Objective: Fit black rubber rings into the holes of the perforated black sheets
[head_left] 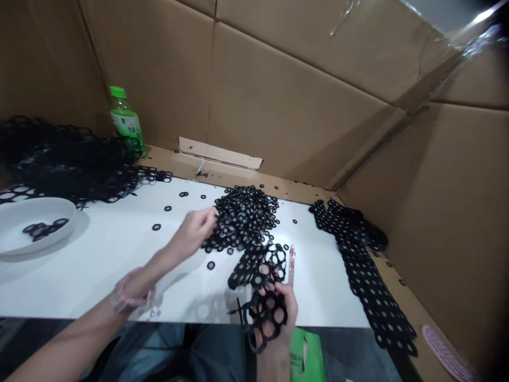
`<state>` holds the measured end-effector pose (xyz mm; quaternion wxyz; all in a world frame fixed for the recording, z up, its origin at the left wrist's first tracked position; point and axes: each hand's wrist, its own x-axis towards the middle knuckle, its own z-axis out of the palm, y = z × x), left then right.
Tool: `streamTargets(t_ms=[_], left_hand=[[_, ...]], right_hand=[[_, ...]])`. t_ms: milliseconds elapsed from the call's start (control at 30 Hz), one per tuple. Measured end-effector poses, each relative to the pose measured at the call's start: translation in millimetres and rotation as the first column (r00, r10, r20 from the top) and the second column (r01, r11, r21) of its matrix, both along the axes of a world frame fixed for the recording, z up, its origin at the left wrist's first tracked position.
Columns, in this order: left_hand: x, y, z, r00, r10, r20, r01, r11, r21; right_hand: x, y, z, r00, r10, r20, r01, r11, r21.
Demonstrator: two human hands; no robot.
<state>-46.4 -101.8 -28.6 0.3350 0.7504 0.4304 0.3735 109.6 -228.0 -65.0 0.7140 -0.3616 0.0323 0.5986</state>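
Two forearms | left hand: can't tell grip | right hand: grasping black mesh (one bottle)

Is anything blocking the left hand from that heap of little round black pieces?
Nothing visible: the left hand is at the left edge of the heap. Whether its fingertips touch any pieces isn't clear. The black holed strip in the right hand sits nearer the person, outside that path.
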Motion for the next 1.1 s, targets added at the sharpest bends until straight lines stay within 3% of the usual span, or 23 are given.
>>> streamTargets(t_ms=[67,133,300,367,433,500,567,633,700,933,1033,1100], left_hand=[[-6,21,1.1,0.986,0.089,-0.140,-0.074,0.991,0.115],[-4,38,-3.6,0.957,0.106,-0.269,-0.055,0.980,0.189],[17,59,-28.8,0.919,0.086,-0.384,-0.018,0.984,0.176],[21,58,-31.5,0.908,0.117,-0.401,-0.045,0.982,0.184],[22,47,-26.1,0.906,0.148,-0.397,-0.067,0.975,0.211],[21,25,-15.4,0.924,0.086,-0.373,-0.002,0.975,0.221],[22,-5,-4.3,0.931,-0.142,-0.335,0.207,0.964,0.168],[23,-35,3.8,0.873,-0.349,-0.340,0.391,0.919,0.059],[23,-56,8.3,0.840,-0.435,-0.324,0.448,0.893,-0.038],[15,-76,12.1,0.816,-0.527,-0.239,0.490,0.849,-0.199],[15,-84,6.5,0.812,-0.563,-0.152,0.535,0.823,-0.191],[13,-86,-0.7,0.840,-0.537,-0.077,0.517,0.836,-0.183]], right_hand=[[4,-4,-4.0,0.998,0.050,0.045,-0.050,0.999,0.016],[4,-5,-5.1,0.990,0.091,0.106,-0.097,0.994,0.052],[0,-6,-5.0,0.978,0.018,0.209,-0.034,0.997,0.074],[1,-7,-7.3,0.972,0.013,0.234,-0.024,0.999,0.041],[1,-8,-9.2,0.964,-0.002,0.266,-0.004,1.000,0.022],[-1,-8,-9.6,0.947,-0.030,0.319,0.022,0.999,0.028],[-6,-8,-9.0,0.923,-0.040,0.382,0.035,0.999,0.019],[-13,-9,-8.5,0.910,-0.032,0.414,0.039,0.999,-0.008],[-19,-11,-9.1,0.906,-0.029,0.423,0.040,0.999,-0.018],[-23,-18,-7.6,0.907,-0.006,0.420,0.020,0.999,-0.027],[-14,-25,0.1,0.915,0.005,0.403,0.002,1.000,-0.017],[-5,-37,8.9,0.906,0.029,0.423,-0.037,0.999,0.010]])
